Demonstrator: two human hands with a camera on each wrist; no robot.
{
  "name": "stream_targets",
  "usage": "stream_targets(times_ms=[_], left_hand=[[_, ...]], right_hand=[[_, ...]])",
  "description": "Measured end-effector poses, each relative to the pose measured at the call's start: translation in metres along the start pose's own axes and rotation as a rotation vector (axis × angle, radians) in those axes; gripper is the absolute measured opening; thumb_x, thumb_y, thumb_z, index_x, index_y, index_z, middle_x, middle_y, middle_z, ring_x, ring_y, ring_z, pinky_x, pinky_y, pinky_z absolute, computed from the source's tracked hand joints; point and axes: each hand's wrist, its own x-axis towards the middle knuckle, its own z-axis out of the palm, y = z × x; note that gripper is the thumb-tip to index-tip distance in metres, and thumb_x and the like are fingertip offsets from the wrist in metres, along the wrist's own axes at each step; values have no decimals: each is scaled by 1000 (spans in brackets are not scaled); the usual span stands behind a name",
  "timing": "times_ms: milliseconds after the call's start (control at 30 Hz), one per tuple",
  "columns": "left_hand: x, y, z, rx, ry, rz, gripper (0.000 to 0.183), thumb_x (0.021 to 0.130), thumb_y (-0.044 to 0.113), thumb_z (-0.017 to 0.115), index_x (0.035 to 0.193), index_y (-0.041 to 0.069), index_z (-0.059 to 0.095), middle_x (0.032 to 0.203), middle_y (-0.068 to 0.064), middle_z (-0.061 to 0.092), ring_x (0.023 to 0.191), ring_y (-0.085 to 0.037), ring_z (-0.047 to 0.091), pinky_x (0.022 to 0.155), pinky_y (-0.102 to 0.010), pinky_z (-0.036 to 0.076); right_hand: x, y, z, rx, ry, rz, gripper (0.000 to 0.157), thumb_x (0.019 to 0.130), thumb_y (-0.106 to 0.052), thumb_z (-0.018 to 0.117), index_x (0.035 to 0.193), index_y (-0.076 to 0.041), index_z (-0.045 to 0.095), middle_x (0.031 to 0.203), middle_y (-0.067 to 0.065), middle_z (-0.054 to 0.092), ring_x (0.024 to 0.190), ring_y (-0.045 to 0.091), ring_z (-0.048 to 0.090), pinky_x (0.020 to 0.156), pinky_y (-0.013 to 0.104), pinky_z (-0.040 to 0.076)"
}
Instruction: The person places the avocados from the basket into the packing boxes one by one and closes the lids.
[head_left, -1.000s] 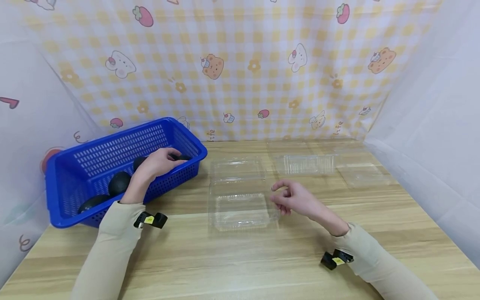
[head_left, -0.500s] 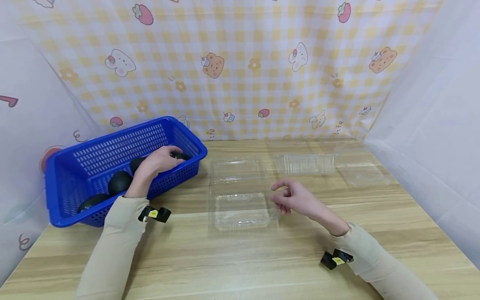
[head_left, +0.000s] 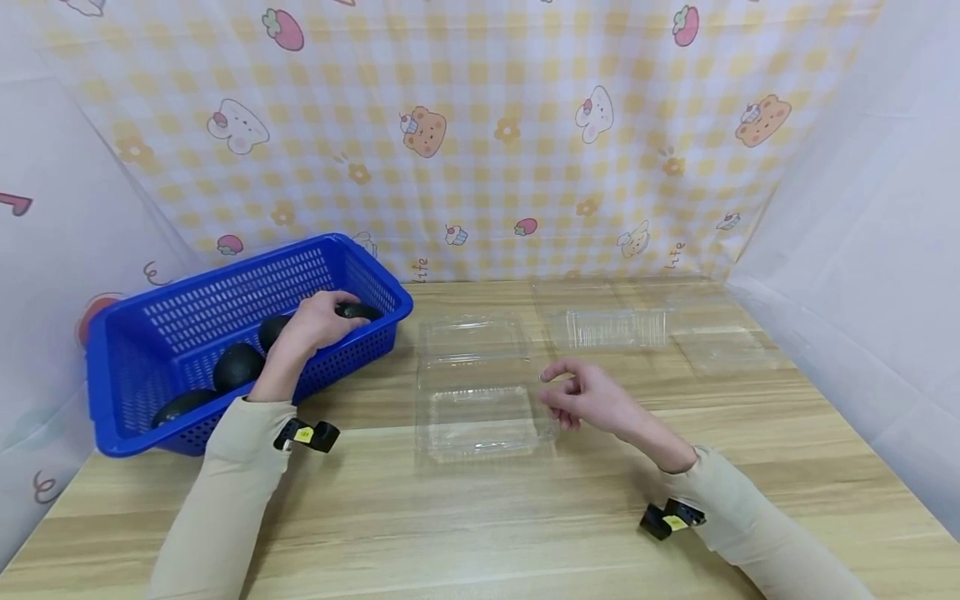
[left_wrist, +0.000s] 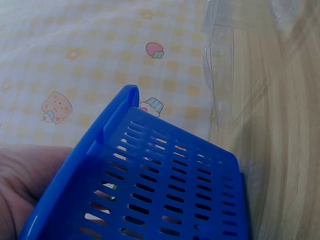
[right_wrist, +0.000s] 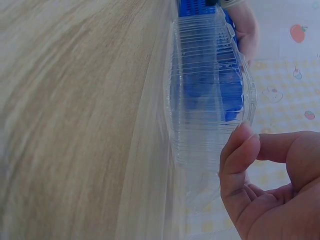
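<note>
In the head view, my left hand (head_left: pixel 318 321) reaches into the right end of the blue basket (head_left: pixel 120 442). Its fingers and thumb curl round a dark avocado (head_left: pixel 358 312); in the left wrist view the basket wall (left_wrist: pixel 165 185) hides most of this grip. Several more dark avocados (head_left: pixel 238 365) lie along the basket floor. On the table, an opened clear plastic clamshell box (head_left: pixel 480 417) lies with its lid folded back. My right hand (head_left: pixel 588 400) is at the box's right edge, thumb and forefinger pinching its rim, as the right wrist view (right_wrist: pixel 270 180) shows.
More clear plastic boxes (head_left: pixel 618 329) stand at the back right of the wooden table (head_left: pixel 480 533). A yellow checked curtain (head_left: pixel 480 167) hangs behind, with white cloth (head_left: pixel 847 233) on both sides.
My left hand has shifted slightly, with its fingers settling round the avocado, and more of that avocado shows now. My right hand and the box have stayed put.
</note>
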Motion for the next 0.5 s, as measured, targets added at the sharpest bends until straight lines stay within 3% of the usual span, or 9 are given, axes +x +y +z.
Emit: stream_targets(times_ms=[133,300,500], left_hand=[[-3,1,-2,16,34,30,56,100,25,62,144,-6,47,145,-35,42,130,-51,40,102,-62,40],[-11,4,-5,22,72,68,58,100,27,63,145,-5,46,140,-35,47,120,-49,48,93,-60,46],[-20,8,-8,2,108,91,61,100,29,64,147,-4,44,128,-34,55,98,-39,64,75,-45,52]], right_hand=[[0,-1,0,-2,0,-1,41,100,-10,62,128,14,44,70,7,63,56,15,59,50,27,50],[0,-1,1,-4,4,2,40,100,-9,62,127,14,44,70,8,63,56,15,58,50,26,50],[-1,-1,1,-24,7,1,38,100,-9,62,126,14,46,69,7,63,56,15,58,50,28,50]])
